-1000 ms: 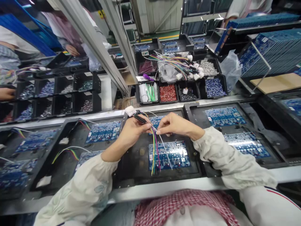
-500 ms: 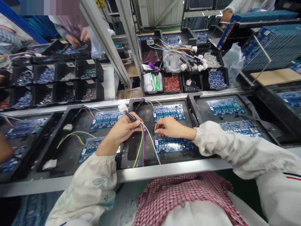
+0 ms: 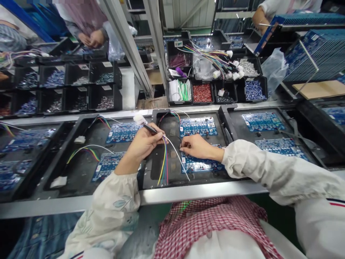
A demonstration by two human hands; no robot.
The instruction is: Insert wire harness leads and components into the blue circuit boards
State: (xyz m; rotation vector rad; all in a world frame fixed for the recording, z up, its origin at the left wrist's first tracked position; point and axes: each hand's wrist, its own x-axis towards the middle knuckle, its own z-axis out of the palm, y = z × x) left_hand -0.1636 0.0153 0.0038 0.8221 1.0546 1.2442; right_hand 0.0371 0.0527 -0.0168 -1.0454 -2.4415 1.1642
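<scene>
My left hand is closed around a wire harness, just below its white connector. From my fingers hang loose yellow, green, purple and red wires, and a white wire reaches down to the right. A thin black wire arcs from the harness to my right hand, whose thumb and fingers pinch its end. That hand is over the left edge of the nearer blue circuit board, partly covering it. Behind lies another blue circuit board with a wire harness at its left.
A black tray frames both boards. Neighbouring trays hold more blue boards. Parts bins and a pile of harnesses stand behind. A metal post rises at centre left; a co-worker's hands are beyond it.
The view has shifted slightly, so the bench appears farther right. Both my hands keep their grips near the same board. The co-worker's hands at the back left have come together.
</scene>
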